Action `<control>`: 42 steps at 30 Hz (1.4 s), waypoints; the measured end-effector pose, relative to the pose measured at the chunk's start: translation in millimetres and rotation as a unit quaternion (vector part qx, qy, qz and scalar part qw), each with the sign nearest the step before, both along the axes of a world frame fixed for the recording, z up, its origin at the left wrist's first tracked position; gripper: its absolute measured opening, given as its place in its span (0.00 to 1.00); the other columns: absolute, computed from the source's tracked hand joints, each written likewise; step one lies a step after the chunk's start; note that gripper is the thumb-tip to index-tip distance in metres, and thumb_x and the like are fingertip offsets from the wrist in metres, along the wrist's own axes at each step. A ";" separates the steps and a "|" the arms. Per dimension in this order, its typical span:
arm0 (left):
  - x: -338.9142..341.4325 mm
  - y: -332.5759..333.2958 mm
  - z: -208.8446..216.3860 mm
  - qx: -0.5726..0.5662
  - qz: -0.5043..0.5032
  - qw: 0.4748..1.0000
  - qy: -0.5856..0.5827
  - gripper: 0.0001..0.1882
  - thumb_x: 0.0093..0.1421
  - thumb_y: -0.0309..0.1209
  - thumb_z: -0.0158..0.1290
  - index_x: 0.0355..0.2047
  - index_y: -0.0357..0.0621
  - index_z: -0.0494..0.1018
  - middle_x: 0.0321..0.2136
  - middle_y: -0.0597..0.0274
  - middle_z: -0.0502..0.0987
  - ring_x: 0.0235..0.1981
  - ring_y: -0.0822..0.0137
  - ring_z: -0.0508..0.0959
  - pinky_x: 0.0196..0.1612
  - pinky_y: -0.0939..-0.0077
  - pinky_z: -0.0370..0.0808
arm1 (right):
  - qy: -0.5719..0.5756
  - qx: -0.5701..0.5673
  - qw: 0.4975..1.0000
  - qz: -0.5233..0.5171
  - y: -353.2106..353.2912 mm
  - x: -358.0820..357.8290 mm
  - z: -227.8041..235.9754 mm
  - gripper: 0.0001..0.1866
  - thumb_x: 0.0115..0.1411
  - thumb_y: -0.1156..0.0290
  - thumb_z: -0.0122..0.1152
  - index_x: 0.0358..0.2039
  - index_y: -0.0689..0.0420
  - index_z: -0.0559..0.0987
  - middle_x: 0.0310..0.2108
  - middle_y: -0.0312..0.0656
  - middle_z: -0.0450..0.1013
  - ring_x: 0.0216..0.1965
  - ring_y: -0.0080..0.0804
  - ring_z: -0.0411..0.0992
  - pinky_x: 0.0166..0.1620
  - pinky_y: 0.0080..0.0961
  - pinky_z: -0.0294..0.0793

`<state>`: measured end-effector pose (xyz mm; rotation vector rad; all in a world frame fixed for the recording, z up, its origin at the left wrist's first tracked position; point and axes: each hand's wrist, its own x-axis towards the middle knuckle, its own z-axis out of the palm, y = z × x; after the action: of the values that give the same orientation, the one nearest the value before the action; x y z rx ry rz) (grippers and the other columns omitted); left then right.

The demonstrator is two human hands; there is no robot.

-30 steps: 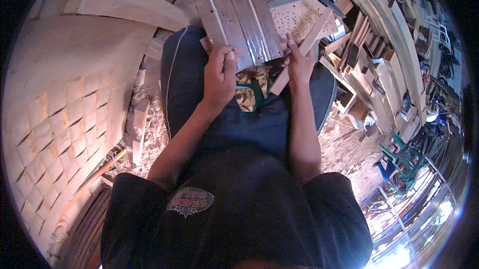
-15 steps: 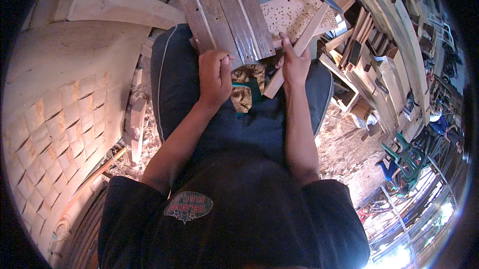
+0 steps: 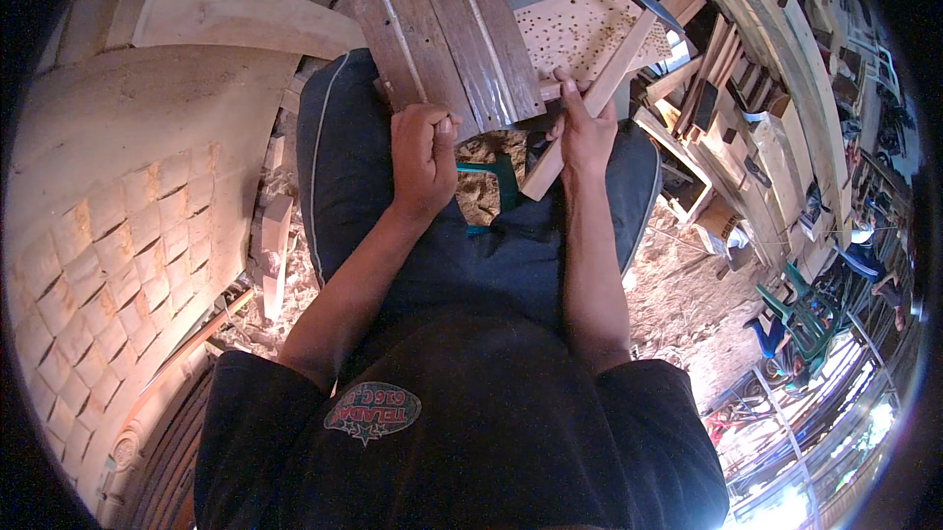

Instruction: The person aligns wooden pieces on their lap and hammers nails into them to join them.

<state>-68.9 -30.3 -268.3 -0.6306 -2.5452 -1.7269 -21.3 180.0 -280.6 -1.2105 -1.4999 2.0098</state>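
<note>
A brown slatted wooden panel (image 3: 432, 44) with two pale lengthwise strips lies tilted across my thighs. At its near edge my left hand (image 3: 425, 152) is closed in a fist, thumb against the curled fingers; anything inside is hidden. My right hand (image 3: 587, 137) is closed around the wooden handle of a hammer (image 3: 621, 54), just right of the panel's near corner. The hammer's dark metal head points away from me, over a pale board (image 3: 580, 29) full of small holes. The handle's butt end sticks out below my hand, between my knees.
Stacked planks and offcuts (image 3: 766, 137) crowd the right side. At left stands a large carved wooden panel (image 3: 128, 245) with a woven pattern. A curved board (image 3: 236, 14) lies at the far left. Green plastic chairs (image 3: 801, 319) and another person (image 3: 771, 338) are at the far right.
My right hand and the hammer have shifted slightly right and toward me. My left hand stays closed at the panel's near edge.
</note>
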 end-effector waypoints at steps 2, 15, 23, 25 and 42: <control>0.2 0.5 -0.1 0.000 0.003 1.000 -0.001 0.09 0.73 0.31 0.46 0.35 0.42 0.70 0.31 0.59 0.75 0.34 0.58 0.72 0.44 0.62 0.65 | 0.004 -0.006 1.000 0.003 -0.7 0.0 2.0 0.15 0.62 0.70 0.70 0.40 0.59 0.71 0.29 0.39 0.78 0.14 0.22 0.68 0.16 0.21 0.66; 1.4 0.6 -4.9 0.023 0.017 1.000 -0.012 0.05 0.71 0.28 0.48 0.37 0.41 0.71 0.29 0.60 0.75 0.33 0.58 0.72 0.44 0.63 0.66 | -0.028 0.007 0.999 0.013 -3.7 -0.5 8.1 0.13 0.66 0.68 0.66 0.40 0.58 0.69 0.41 0.51 0.82 0.13 0.23 0.66 0.17 0.21 0.68; 0.0 2.3 20.6 0.104 0.004 0.984 -0.142 0.05 0.72 0.25 0.50 0.44 0.37 0.70 0.42 0.51 0.83 0.39 0.66 0.84 0.48 0.73 0.77 | -0.006 0.004 1.000 0.026 1.0 1.3 1.3 0.12 0.66 0.69 0.65 0.39 0.57 0.69 0.43 0.53 0.82 0.13 0.24 0.66 0.17 0.21 0.68; -2.2 7.8 27.4 0.128 -0.002 0.980 -0.149 0.05 0.72 0.25 0.50 0.45 0.36 0.69 0.44 0.49 0.84 0.40 0.66 0.85 0.49 0.74 0.77 | 0.012 -0.005 1.000 0.020 1.5 2.4 0.5 0.12 0.66 0.70 0.65 0.38 0.57 0.69 0.44 0.53 0.82 0.14 0.23 0.67 0.18 0.21 0.68; -13.9 11.8 33.1 0.002 0.004 0.994 -0.111 0.08 0.57 0.26 0.66 0.37 0.39 0.83 0.34 0.58 0.84 0.33 0.66 0.80 0.40 0.72 0.74 | 0.026 -0.046 0.999 0.005 2.0 2.5 7.8 0.14 0.62 0.69 0.71 0.39 0.62 0.75 0.32 0.44 0.80 0.15 0.24 0.68 0.16 0.22 0.68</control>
<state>-82.9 -18.5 -235.2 -0.4492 -2.6799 -1.8995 -18.8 182.0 -272.8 -1.1779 -1.4063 2.1201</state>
